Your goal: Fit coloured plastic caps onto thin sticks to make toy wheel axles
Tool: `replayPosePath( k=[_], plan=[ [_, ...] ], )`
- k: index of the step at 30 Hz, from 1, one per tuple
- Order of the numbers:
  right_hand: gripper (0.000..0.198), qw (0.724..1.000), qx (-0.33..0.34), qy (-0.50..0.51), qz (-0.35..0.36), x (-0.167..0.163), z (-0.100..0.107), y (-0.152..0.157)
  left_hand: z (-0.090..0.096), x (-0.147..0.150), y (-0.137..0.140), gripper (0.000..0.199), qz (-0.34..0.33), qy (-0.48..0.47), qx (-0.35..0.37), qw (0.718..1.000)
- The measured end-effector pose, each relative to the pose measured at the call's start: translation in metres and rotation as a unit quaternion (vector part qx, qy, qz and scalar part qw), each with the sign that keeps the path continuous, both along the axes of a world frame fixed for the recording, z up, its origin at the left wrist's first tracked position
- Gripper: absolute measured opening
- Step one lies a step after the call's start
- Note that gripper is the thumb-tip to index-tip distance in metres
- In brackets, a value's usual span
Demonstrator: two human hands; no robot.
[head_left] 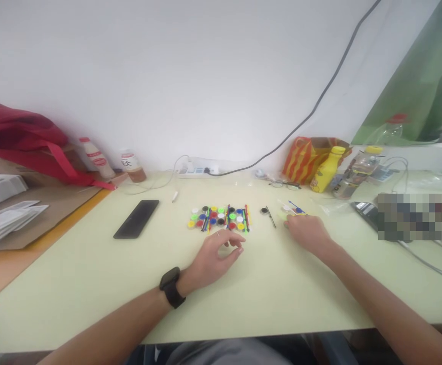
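Rows of small round coloured discs stand on the table, with thin coloured sticks lying between and beside them. My left hand hovers just in front of these rows, thumb and fingers apart and loosely bent, holding nothing visible. A black disc and a dark thin stick lie apart, to the right of the rows. Farther right, my right hand is at a small group of coloured pieces, its fingers curled together. What its fingertips hold is hidden.
A black phone lies left, with a white pen-like item nearby. Behind stand a power strip, glasses, a striped bag, a yellow bottle and a clear bottle. Cables run along the right.
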State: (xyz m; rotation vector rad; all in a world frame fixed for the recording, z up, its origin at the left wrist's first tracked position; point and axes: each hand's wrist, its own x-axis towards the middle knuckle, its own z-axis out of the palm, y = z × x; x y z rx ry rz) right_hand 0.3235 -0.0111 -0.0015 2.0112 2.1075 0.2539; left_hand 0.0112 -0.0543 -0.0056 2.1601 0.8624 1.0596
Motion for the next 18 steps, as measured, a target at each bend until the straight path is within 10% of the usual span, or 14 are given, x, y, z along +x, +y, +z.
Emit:
replayPosePath(
  k=[11, 18],
  plan=[
    [0.023, 0.991, 0.12, 0.053, 0.034, -0.012, 0.0, -0.013, 0.0, 0.001, 0.0, 0.015, 0.001, 0.005, -0.004, 1.0],
    [0.024, 0.996, 0.036, 0.079, 0.029, -0.041, 0.005, 0.003, -0.002, 0.0, 0.0, 0.015, 0.001, 0.009, 0.0, 1.0]
  ],
)
